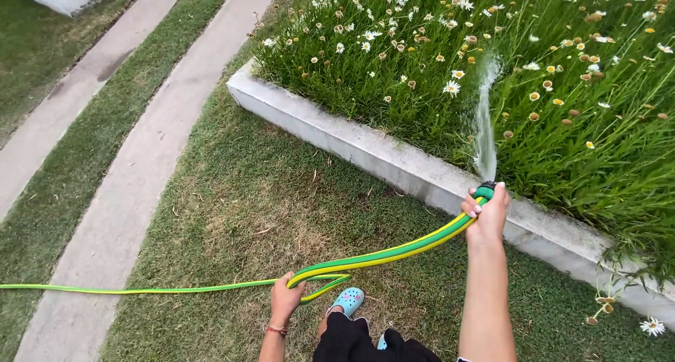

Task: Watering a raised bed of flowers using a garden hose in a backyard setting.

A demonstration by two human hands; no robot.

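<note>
Two hands, one hose, one spray.
Your right hand (485, 214) reaches forward, fist closed round the hose (394, 251) nozzle; your left hand (285, 299) grips its folded bend, lower.

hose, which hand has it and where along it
Both hands hold the green and yellow hose. The right hand grips its spraying nozzle end; the left hand grips it farther back, where it folds.

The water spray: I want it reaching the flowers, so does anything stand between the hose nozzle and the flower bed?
Nothing visible does. The right hand holds the nozzle above the concrete curb, and the spray arcs unobstructed into the daisies.
</note>
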